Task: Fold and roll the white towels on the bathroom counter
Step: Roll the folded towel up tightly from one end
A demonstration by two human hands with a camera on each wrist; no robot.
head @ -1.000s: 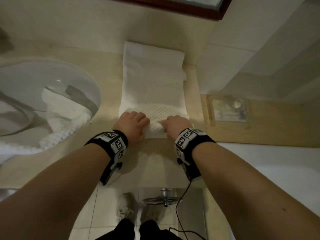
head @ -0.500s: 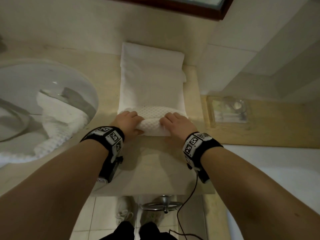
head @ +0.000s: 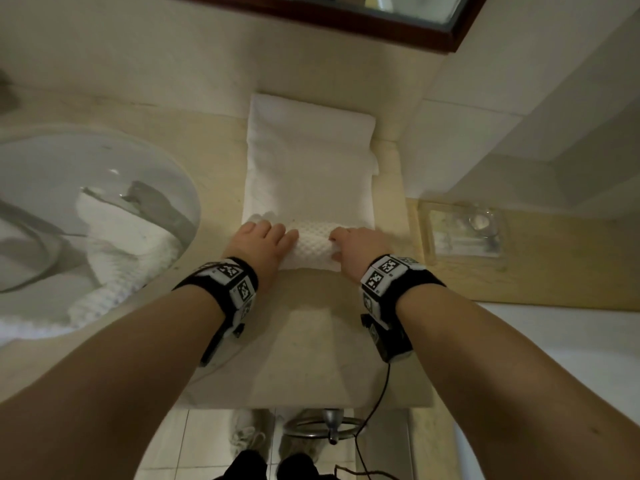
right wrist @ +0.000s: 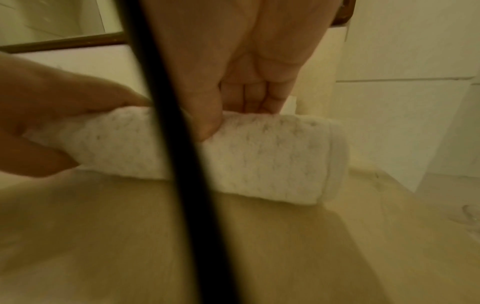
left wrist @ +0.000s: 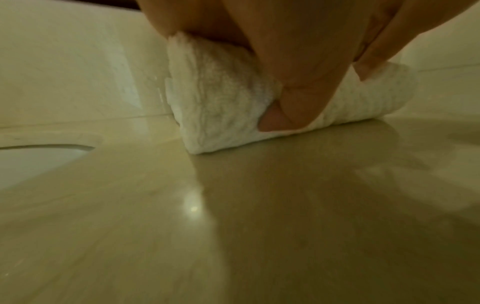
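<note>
Both hands are laid on the rolled near end of a white waffle-textured towel (head: 308, 174) on the beige stone counter (head: 308, 341). By the left hand (head: 260, 244) the left part of the roll is gripped, its fingers curled over the top and its thumb (left wrist: 293, 107) pressed against the near face at the roll's end. By the right hand (head: 356, 249) the right part is gripped, the fingers curled over the top and the thumb (right wrist: 205, 123) set on the near side. The roll's long axis is seen to run left to right, across the counter's depth. The unrolled length is stretched flat away from the person, its far end pointed at the wall beneath a dark wood-framed mirror (head: 346, 15). A second white towel (head: 114, 251) is seen crumpled in the round basin (head: 180, 188) to the left. A clear glass tray (head: 460, 233) is set to the right, apart from the towel.
</note>
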